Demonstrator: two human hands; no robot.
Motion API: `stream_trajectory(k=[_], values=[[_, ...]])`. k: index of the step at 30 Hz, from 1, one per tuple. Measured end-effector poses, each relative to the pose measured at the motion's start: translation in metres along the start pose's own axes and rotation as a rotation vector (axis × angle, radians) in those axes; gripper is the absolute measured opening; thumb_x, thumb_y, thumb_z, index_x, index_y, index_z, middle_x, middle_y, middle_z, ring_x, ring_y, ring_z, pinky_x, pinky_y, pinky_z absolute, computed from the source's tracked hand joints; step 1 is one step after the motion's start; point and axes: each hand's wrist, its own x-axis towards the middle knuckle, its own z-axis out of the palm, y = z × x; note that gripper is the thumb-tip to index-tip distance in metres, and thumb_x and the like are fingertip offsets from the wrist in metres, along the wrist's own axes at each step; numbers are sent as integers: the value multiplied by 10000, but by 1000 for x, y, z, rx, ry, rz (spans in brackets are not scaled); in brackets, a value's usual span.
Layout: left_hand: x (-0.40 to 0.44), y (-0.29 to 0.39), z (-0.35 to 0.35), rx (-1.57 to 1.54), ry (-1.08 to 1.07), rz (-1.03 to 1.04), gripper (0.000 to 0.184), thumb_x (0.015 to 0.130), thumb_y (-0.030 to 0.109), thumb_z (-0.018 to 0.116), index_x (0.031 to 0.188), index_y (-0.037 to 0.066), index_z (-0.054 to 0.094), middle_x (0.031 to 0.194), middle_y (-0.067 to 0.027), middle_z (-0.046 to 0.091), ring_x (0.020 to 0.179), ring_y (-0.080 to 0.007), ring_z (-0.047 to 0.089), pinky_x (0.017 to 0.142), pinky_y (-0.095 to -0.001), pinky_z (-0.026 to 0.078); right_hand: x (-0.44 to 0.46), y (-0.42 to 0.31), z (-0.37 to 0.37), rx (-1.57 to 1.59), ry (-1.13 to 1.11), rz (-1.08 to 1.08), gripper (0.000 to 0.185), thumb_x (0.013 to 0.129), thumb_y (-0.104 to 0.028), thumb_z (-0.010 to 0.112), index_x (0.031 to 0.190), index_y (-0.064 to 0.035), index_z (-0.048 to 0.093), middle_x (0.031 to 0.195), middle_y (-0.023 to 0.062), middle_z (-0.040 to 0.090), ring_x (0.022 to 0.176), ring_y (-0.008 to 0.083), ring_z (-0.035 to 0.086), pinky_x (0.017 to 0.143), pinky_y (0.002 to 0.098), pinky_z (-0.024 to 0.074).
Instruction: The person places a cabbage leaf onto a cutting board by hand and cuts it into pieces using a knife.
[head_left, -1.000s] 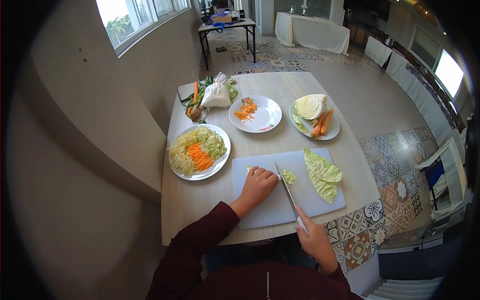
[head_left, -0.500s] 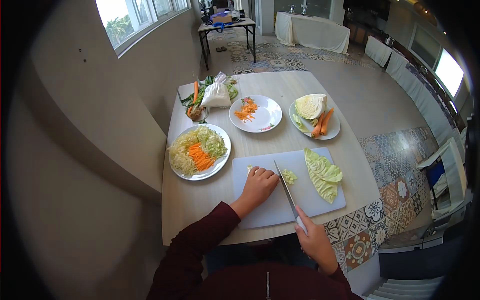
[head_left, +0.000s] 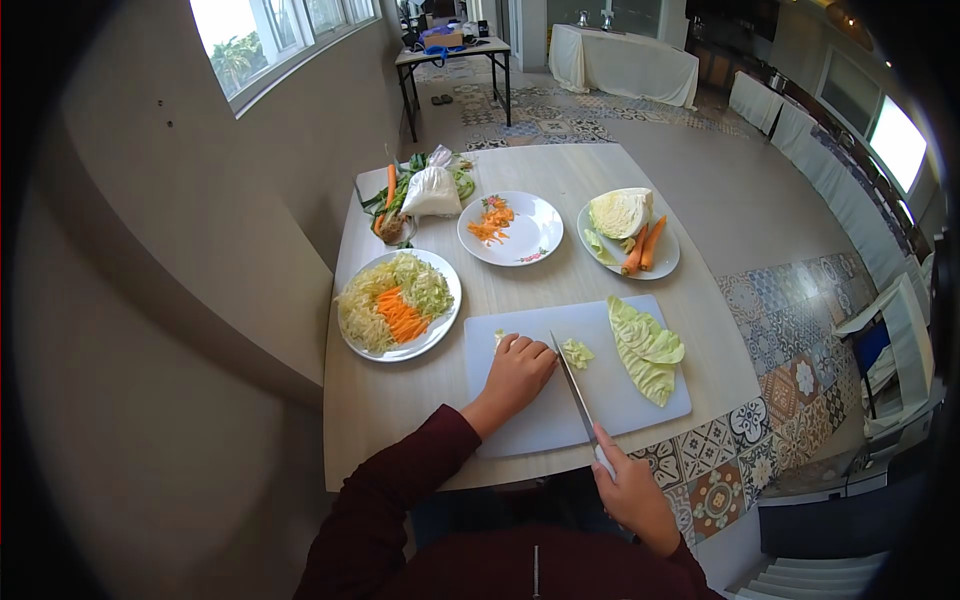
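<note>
On the white cutting board [head_left: 540, 430], my left hand [head_left: 520, 370] presses down with curled fingers on a piece of cabbage [head_left: 499, 337], mostly hidden under it. My right hand [head_left: 635, 490] grips the white handle of a kitchen knife [head_left: 575, 388]. Its blade points away from me, right beside my left fingertips. Just right of the blade lies a small heap of cut cabbage [head_left: 577, 353]. A larger pale green cabbage leaf [head_left: 646, 350] rests on the board's right side.
Left of the board stands a plate [head_left: 458, 290] with shredded cabbage and carrot strips. Behind are a plate [head_left: 540, 225] with carrot bits and another plate [head_left: 668, 272] holding half a cabbage and carrots. A white plastic bag [head_left: 432, 192] and vegetables lie at the back left.
The knife and my right hand have shifted very slightly toward me and to the right. My left hand stays in place on the cabbage.
</note>
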Motion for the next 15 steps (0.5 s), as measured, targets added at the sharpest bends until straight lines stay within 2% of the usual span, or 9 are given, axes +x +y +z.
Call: stream_trajectory(k=[1, 4, 7, 10, 13, 15], values=[[0, 0, 0, 3, -4, -1, 96, 883, 203, 680, 877, 110, 658, 885, -29, 660, 885, -221, 622, 946, -448, 455, -3, 0, -1, -24, 0, -17, 552, 946, -123, 544, 1482, -59, 433, 563, 198, 583, 489, 331, 618, 555, 414, 500], [-1, 0, 2, 5, 0, 0, 94, 883, 203, 681, 879, 111, 661, 885, -28, 660, 887, -220, 621, 949, -449, 453, -8, -3, -4, -33, 0, -36, 566, 936, -131, 553, 1480, -45, 424, 606, 241, 587, 566, 419, 614, 588, 448, 490], [-1, 0, 2, -2, 13, 2, 93, 884, 201, 680, 875, 112, 657, 878, -28, 656, 887, -219, 620, 950, -449, 452, -6, -3, 0, -54, -11, 5, 571, 933, -133, 559, 1482, -54, 421, 646, 275, 584, 621, 462, 604, 607, 475, 482], [0, 1, 2, -4, 16, -2, 91, 885, 199, 679, 873, 112, 655, 876, -29, 655, 885, -220, 620, 947, -449, 453, 6, -2, 6, -88, -12, 12, 603, 928, -141, 537, 1503, -56, 375, 643, 306, 588, 641, 499, 608, 639, 567, 481], [1, 1, 0, 1, -4, -7, 92, 887, 200, 678, 871, 113, 655, 880, -29, 657, 886, -222, 619, 944, -447, 454, 21, 3, 16, -102, 32, -21, 606, 923, -132, 522, 1505, -51, 371, 657, 319, 587, 654, 506, 607, 650, 576, 479], [0, 0, 0, -1, -6, -8, 91, 886, 200, 677, 871, 113, 657, 878, -30, 657, 885, -224, 619, 942, -447, 455, 29, 4, 23, -108, 49, -25, 595, 934, -144, 533, 1505, -74, 381, 677, 315, 587, 643, 494, 599, 628, 543, 467]])
